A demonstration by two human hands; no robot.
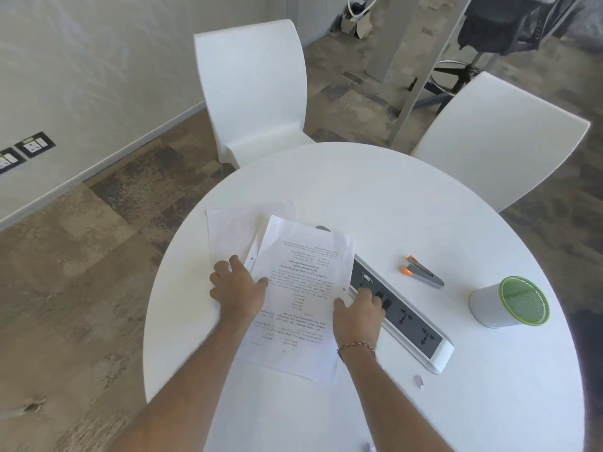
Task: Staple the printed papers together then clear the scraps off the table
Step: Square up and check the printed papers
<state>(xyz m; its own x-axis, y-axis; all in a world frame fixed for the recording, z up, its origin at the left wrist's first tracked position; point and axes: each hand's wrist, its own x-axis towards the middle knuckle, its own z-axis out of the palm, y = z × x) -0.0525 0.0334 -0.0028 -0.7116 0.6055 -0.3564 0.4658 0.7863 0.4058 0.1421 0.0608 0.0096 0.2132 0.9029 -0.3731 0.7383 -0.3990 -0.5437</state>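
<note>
- A round white table [375, 190] stood on mottled brown carpet, with pale walls behind.
- Nearest the camera, small paper scraps [419, 380] lay on the tabletop, one just beside the near end of the socket strip [411, 316], another at the bottom edge of view.
- The printed papers [300, 295] lay in front of the person, their right edge overlapping the strip.
- The left hand [236, 288] gripped the papers' left edge, thumb on top, fingers curled beneath.
- The right hand [357, 316] rested on the right edge, thumb on the sheet, fingers spread flat over the strip, holding nothing.
- A blank sheet [235, 233] lay beyond the left hand, partly under the papers.
- The stapler [422, 272], grey with orange ends, lay right of the strip, untouched.
- A white cup with a green rim [509, 303] stood further right.
- Two white chairs [254, 89] stood at the far side.
</note>
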